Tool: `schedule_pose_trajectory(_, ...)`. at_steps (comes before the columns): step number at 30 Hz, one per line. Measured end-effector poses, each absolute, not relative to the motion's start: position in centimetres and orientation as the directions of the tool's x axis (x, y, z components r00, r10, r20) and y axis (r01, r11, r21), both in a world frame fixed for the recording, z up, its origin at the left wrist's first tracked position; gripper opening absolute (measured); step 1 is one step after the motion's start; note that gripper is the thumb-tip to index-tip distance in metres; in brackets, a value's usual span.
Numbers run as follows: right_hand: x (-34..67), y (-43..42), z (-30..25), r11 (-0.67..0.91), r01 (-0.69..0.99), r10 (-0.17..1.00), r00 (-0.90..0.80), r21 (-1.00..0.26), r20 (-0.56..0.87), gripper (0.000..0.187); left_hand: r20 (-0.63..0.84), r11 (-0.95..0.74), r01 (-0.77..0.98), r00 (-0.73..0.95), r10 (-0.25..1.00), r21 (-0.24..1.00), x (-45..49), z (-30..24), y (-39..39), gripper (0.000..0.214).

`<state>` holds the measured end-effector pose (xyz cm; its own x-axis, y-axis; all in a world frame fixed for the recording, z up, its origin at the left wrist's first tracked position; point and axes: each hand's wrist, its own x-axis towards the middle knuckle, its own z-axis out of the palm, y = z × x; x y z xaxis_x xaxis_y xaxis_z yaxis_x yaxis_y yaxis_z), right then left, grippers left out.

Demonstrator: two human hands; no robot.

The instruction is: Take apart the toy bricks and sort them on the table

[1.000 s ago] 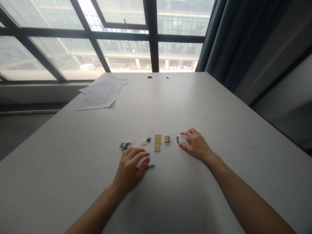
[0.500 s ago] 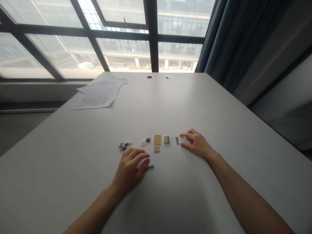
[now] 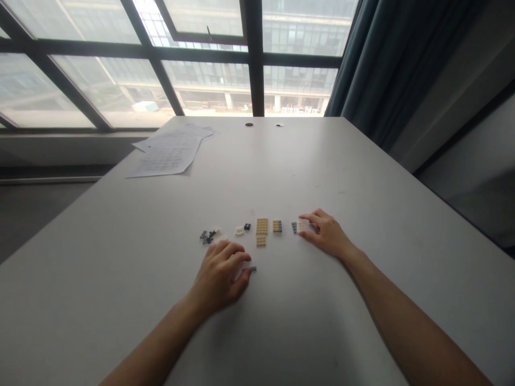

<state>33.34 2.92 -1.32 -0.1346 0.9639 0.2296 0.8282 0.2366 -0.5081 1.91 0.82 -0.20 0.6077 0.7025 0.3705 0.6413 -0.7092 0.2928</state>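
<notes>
From my end: two bare hands over a white table (image 3: 306,177), well apart from each other. Left hand (image 3: 221,272) is at the near left, thumb and forefinger close about a slim grey bar (image 3: 253,268); its right end sticks out past the thumb. Can't tell whether the hand is pinching the bar or just touching it. Right hand (image 3: 326,231) sits to the right, thumb on the near side and forefinger on the far side of a white studded plate (image 3: 301,227), which lies against a dark grey plate (image 3: 294,228) on its left. I can't tell if that one is a firm grip.

Between the hands I've got a large tan plate (image 3: 262,226), a small tan plate (image 3: 261,242) just on its near side, and a tan-and-grey piece (image 3: 277,226) to its right. To its left, a black brick (image 3: 247,227), then a small white piece (image 3: 239,231). Farther left, just beyond the left hand, a cluster of dark pieces (image 3: 208,236); too small to count.

Far left: printed sheets (image 3: 169,153), overlapping. Window frame (image 3: 256,80) beyond the far edge, blue-grey curtain (image 3: 370,75) far right.
</notes>
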Motion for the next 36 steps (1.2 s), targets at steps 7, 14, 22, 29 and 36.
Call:
schedule_pose_trajectory(7, 32.6, 1.8, -1.0, 0.296, 0.759, 0.899, -0.017, -0.580, 0.437, 0.020, 0.371, -0.758, 0.588, 0.662, 0.651, 0.282, 2.0, -0.3, 0.9, 0.012)
schedule_pose_trajectory(14, 27.1, -1.2, -0.4, 0.507, 0.530, 0.860, -0.260, -0.680, 0.438, 0.016, 0.374, -0.759, 0.531, 0.662, 0.650, 0.378, 2.8, -0.4, 0.3, 0.014)
schedule_pose_trajectory(22, 23.8, -3.6, -0.3, 0.498, 0.408, 0.860, -0.349, -0.765, 0.374, 0.009, 0.267, -0.397, 0.289, 0.402, 0.876, 0.871, 4.9, -0.1, -1.3, 0.007)
schedule_pose_trajectory(29, 23.8, -3.5, -0.8, 0.515, 0.446, 0.856, -0.313, -0.732, 0.411, 0.010, -0.023, 0.014, 0.039, 0.240, 0.970, 0.999, 5.6, -0.4, -1.4, 0.019)
schedule_pose_trajectory(36, 24.1, -3.3, -1.4, 0.686, 0.469, 0.728, -0.429, -0.556, 0.535, 0.019, -0.072, 0.053, 0.079, 0.266, 0.961, 0.995, 5.5, -0.7, -1.7, 0.019)
